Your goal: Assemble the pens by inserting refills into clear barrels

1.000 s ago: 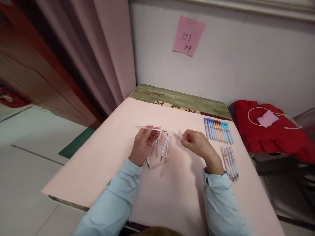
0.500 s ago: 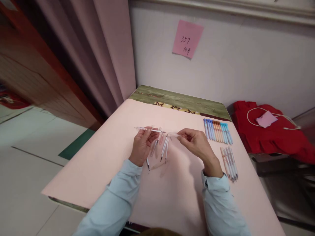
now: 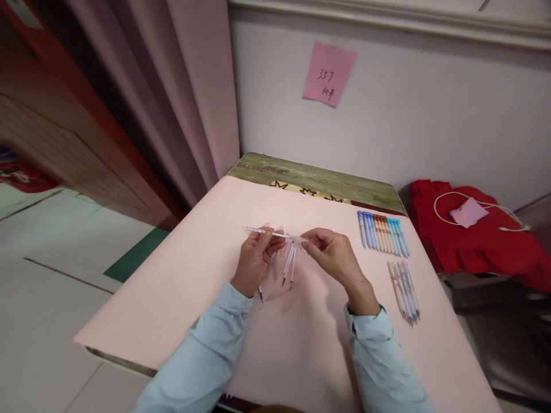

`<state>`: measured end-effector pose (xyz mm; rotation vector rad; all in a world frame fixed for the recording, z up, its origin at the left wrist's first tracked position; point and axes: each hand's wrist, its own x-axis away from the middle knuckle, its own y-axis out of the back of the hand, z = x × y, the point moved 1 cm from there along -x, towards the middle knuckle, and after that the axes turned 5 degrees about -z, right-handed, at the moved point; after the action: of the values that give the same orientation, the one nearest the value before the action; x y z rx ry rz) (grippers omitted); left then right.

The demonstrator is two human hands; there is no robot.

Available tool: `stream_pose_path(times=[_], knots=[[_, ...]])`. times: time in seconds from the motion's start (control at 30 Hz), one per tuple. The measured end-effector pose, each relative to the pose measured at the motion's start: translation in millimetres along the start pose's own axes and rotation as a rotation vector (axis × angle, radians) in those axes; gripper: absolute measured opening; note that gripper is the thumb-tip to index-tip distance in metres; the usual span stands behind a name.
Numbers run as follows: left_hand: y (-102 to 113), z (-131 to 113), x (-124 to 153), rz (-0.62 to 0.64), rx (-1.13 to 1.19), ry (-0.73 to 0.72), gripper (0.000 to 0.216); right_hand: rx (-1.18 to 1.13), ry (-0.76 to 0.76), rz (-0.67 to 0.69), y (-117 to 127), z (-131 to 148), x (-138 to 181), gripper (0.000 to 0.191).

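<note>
Between the fingers and thumb of my left hand (image 3: 253, 263) lies a pen refill (image 3: 279, 234) with a clear pen part around its left end. It points right, nearly level, above the table. My right hand (image 3: 332, 255) pinches a clear pen barrel (image 3: 296, 238) whose left end surrounds the refill's tip. Below the hands, several loose white refills (image 3: 287, 265) with dark tips lie on the pink table cover. Clear pen parts lie beside them, partly hidden by my left hand.
Blue, brown and light-blue pens (image 3: 382, 234) form a row on the right of the pink cover (image 3: 172, 298). Nearer me is a group of pale pens (image 3: 403, 292). A red cloth (image 3: 434, 241) with a white cord lies beyond the table's right edge. A wall stands behind the table.
My right hand has moved left with the clear barrel, and the refill's tip, bare before, is now inside it. The left hand keeps its hold.
</note>
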<state>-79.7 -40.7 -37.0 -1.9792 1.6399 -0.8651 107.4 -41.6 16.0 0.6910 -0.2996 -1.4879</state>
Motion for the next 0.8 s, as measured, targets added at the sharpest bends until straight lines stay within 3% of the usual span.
stream_pose_path(times=[0.3, 0.57, 0.73, 0.8], knots=[[4, 4, -1, 0.010, 0.031, 0.017, 0.030, -0.306, -0.054, -0.087, -22, 1, 0, 0.019], [1, 0, 2, 0.043, 0.025, 0.004, 0.025, -0.258, -0.053, -0.078, -23, 8, 4, 0.024], [1, -1, 3, 0.071, -0.017, -0.009, 0.022, -0.135, -0.091, -0.022, -20, 9, 5, 0.049], [1, -3, 3, 0.057, -0.015, -0.012, 0.022, -0.093, -0.083, -0.013, -20, 10, 4, 0.043]])
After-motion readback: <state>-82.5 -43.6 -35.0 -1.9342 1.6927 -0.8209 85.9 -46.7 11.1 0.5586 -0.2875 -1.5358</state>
